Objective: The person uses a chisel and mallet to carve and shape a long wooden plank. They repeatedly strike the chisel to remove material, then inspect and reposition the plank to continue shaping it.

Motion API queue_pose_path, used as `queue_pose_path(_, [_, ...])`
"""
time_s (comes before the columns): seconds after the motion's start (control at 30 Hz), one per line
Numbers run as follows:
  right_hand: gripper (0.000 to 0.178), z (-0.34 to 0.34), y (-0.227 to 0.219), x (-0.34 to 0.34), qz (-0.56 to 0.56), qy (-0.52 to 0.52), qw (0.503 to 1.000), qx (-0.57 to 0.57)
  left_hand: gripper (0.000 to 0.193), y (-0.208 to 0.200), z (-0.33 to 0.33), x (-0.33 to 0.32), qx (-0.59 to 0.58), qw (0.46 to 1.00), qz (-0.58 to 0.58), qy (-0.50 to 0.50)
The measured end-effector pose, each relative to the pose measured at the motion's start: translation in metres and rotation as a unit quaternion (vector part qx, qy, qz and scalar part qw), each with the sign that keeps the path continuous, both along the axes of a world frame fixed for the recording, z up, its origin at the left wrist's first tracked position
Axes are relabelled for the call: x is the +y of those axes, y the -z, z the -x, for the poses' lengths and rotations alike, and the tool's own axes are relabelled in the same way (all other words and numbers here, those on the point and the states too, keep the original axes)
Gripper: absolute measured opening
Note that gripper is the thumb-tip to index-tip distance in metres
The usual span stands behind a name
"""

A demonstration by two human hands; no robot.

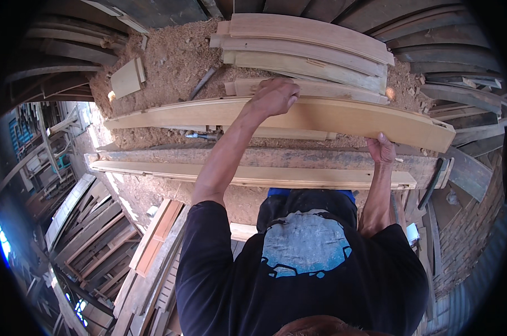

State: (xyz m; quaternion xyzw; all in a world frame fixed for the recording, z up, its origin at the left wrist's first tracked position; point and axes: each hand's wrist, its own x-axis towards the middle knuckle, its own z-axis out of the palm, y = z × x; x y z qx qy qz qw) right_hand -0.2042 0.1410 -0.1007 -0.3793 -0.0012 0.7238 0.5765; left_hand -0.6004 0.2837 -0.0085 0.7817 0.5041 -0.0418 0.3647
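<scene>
A long, pale wooden board (343,120) stretches across the middle of the view, its broad face toward me. My left hand (276,96) is closed at its upper edge, left of the board's centre; the fingertips are partly hidden. Near the right end, my right hand (381,148) grips the lower edge, with the thumb up on the face and the other fingers mostly out of sight behind. Closer to my body, a second long, narrow board (253,175) lies along the front of the bench (320,158).
Beyond the held board, a stack of planks (309,50) rests on sawdust (172,61). A dark strip (202,84), short offcuts (127,78) and a blue-ended tool (200,135) lie to the left. Timber piles (96,246) flank the bench, and a dark curved bar (431,185) is at its right end.
</scene>
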Motion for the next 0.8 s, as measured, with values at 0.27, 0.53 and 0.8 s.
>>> queue_pose_path(0.27, [0.058, 0.002, 0.000, -0.003, 0.006, -0.002, 1.000, -0.006, 0.013, 0.015, -0.008, -0.008, 0.025, 0.988, -0.124, 0.086])
queue_pose_path(0.53, [0.055, -0.001, 0.007, -0.003, 0.016, 0.014, 1.000, 0.001, 0.016, 0.043, 0.053, -0.012, 0.042, 0.969, -0.073, -0.233])
queue_pose_path(0.8, [0.056, 0.002, 0.007, 0.001, -0.005, 0.003, 1.000, 0.026, 0.082, 0.041, 0.129, -0.042, 0.040, 0.968, -0.120, -0.215])
